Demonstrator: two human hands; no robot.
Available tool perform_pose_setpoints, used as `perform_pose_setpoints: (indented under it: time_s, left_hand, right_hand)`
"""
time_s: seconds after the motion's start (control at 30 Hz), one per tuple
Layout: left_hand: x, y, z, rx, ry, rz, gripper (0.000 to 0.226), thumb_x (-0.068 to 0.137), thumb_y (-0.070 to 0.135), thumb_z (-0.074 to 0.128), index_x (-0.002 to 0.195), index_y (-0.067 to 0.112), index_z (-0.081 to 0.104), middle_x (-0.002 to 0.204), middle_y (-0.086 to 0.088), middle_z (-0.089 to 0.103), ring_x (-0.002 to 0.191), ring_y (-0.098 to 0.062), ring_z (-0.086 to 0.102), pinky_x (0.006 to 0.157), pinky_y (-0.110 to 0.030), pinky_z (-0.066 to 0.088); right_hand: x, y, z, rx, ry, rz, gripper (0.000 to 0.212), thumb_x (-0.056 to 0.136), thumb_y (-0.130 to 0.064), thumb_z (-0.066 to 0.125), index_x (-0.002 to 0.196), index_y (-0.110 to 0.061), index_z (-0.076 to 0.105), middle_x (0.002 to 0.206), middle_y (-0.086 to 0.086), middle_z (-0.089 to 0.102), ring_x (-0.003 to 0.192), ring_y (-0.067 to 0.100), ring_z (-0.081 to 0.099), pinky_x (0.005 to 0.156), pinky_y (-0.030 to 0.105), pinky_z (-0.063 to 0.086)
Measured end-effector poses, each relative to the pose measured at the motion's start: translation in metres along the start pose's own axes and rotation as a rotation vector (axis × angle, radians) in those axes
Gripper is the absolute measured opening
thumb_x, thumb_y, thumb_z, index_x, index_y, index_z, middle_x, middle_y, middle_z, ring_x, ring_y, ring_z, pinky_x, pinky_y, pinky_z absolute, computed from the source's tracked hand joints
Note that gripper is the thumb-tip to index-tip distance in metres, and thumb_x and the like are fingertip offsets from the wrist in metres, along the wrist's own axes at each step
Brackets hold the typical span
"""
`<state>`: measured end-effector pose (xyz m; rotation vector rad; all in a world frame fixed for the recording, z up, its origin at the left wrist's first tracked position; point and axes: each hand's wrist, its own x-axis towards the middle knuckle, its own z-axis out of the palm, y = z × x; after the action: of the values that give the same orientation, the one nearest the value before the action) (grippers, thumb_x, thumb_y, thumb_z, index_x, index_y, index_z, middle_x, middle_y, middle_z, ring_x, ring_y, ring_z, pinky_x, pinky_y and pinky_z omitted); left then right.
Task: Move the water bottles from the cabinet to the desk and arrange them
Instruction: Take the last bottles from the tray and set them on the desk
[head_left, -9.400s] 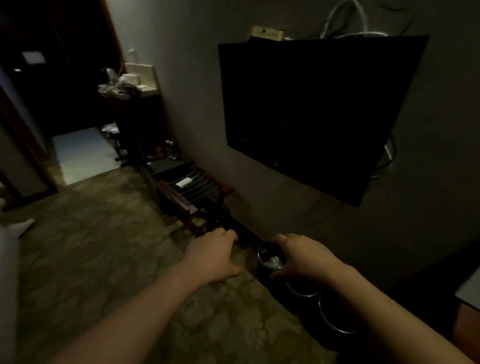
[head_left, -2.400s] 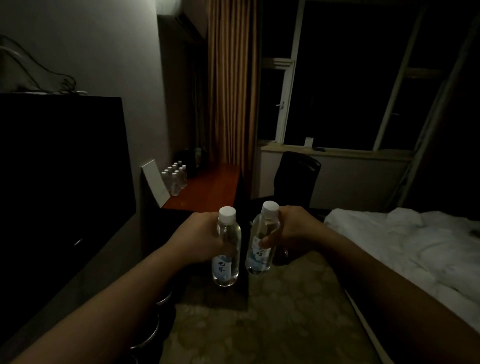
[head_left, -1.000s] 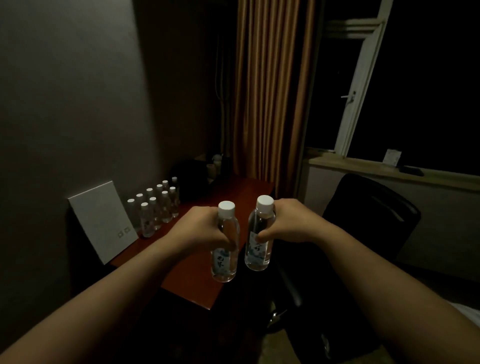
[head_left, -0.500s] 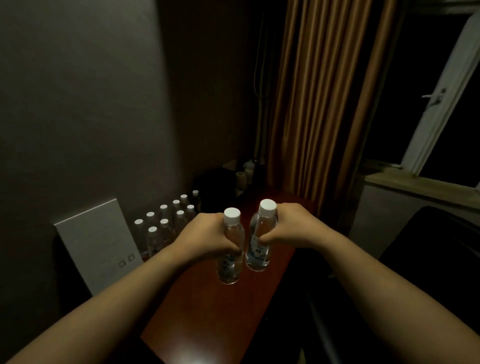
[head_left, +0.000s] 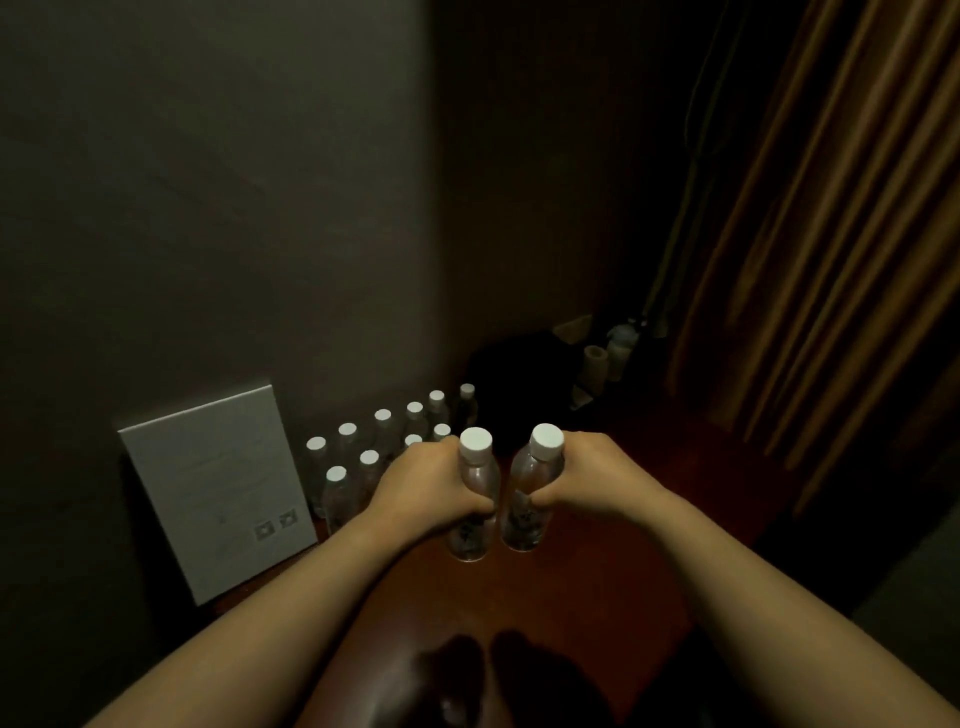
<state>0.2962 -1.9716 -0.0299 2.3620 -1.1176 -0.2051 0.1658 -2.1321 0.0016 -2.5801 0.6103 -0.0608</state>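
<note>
Each hand holds a clear water bottle with a white cap, upright and side by side above the reddish-brown desk (head_left: 582, 587). My left hand (head_left: 426, 488) grips the left bottle (head_left: 475, 457) round its middle. My right hand (head_left: 587, 478) grips the right bottle (head_left: 540, 457) the same way. Several more white-capped bottles (head_left: 382, 441) stand in two rows on the desk against the wall, just left of and behind my left hand. The room is dim.
A white card (head_left: 218, 488) leans against the wall at the desk's left end. A dark bag (head_left: 524, 379) and small containers (head_left: 602, 358) sit at the desk's far corner. Brown curtains (head_left: 831, 234) hang on the right.
I have come closer to the desk and now look down on it. Both hands still hold their bottles, now over the desk top beside the rows of bottles.
</note>
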Motion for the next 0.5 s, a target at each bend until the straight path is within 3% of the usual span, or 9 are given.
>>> perform_pose_setpoints:
  time_s: [0.13,0.33,0.5]
  left_hand:
    - [0.055,-0.005,0.029,0.019,0.028,-0.124,0.054,0.058,0.053,0.076,0.097,0.022,0.058,0.091,0.005,0.062,0.09,-0.019,0.059,0.073,-0.037,0.055]
    - [0.127,-0.01,0.071,0.024,0.076,-0.287,0.054,0.06,0.052,0.074,0.101,0.02,0.058,0.096,0.002,0.067,0.093,-0.023,0.064,0.071,-0.034,0.053]
    - [0.174,-0.015,0.105,0.004,0.101,-0.376,0.054,0.057,0.057,0.069,0.096,0.022,0.056,0.094,0.001,0.065,0.09,-0.023,0.065,0.069,-0.035,0.053]
  right_hand:
    - [0.064,0.043,-0.006,0.026,-0.039,-0.024,0.039,0.068,-0.028,0.085,0.099,-0.028,0.06,0.1,-0.009,0.064,0.091,0.009,0.061,0.069,0.02,0.045]
    - [0.151,0.099,-0.005,0.034,-0.11,-0.05,0.048,0.065,-0.031,0.085,0.106,-0.026,0.06,0.103,-0.008,0.063,0.095,0.012,0.062,0.081,0.032,0.055]
    - [0.21,0.131,0.005,0.068,-0.166,-0.058,0.045,0.063,-0.028,0.085,0.102,-0.025,0.063,0.1,-0.008,0.065,0.093,0.011,0.062,0.077,0.026,0.052]
